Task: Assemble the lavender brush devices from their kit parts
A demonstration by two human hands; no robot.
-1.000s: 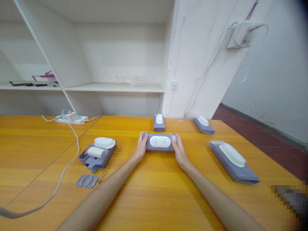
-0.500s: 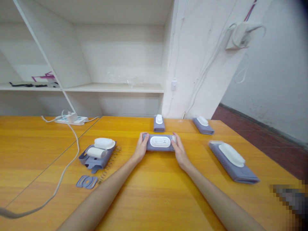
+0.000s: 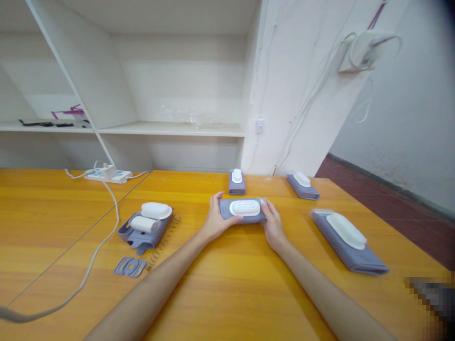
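Both hands hold a flat purple-grey case (image 3: 224,208) with a white oval, bumpy-faced piece (image 3: 245,207) on its upper side. My left hand (image 3: 216,219) grips the left end, its thumb along the lower edge close to the oval. At the other end, my right hand (image 3: 273,222) is closed around the case with its thumb on top. Beyond it stands a similar small case (image 3: 237,184). A larger case with a smooth white oval (image 3: 346,230) lies to the right of my right hand.
Left on the wooden table (image 3: 220,298) are an opened purple-grey housing (image 3: 144,239) with white parts, coiled springs (image 3: 164,241) and flat purple-grey pieces (image 3: 130,267). Another case (image 3: 303,185) lies back right. A white cable (image 3: 106,239) runs from the power strip (image 3: 108,175).
My left thumb has moved from the case's left end to its lower edge near the white oval. The case has tilted slightly, with my right hand still on its right end.
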